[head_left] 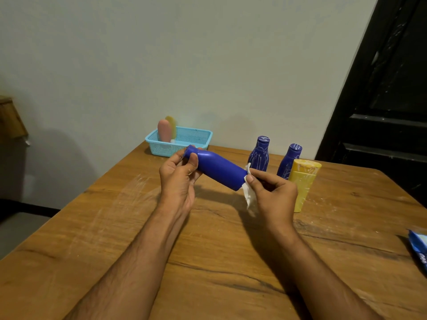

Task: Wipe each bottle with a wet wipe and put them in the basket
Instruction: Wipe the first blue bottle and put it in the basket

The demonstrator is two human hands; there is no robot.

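A blue bottle (217, 168) lies sideways in the air above the wooden table (208, 239). My left hand (179, 179) grips its neck end. At the bottle's base my right hand (272, 195) pinches a white wet wipe (249, 194) against it. Behind stand two more blue bottles, smeared white: one (260, 154) in the middle and another (291, 161) to its right. A yellow bottle (302, 183) stands just beyond my right hand. The light blue basket (196, 138) at the table's back edge holds a pink bottle (164, 130) and a yellow-green bottle (172, 123).
A blue wet wipe pack (419, 248) lies at the table's right edge. The wall runs close behind the basket. A dark door stands at the right, beyond the table. White smears mark the tabletop at the left.
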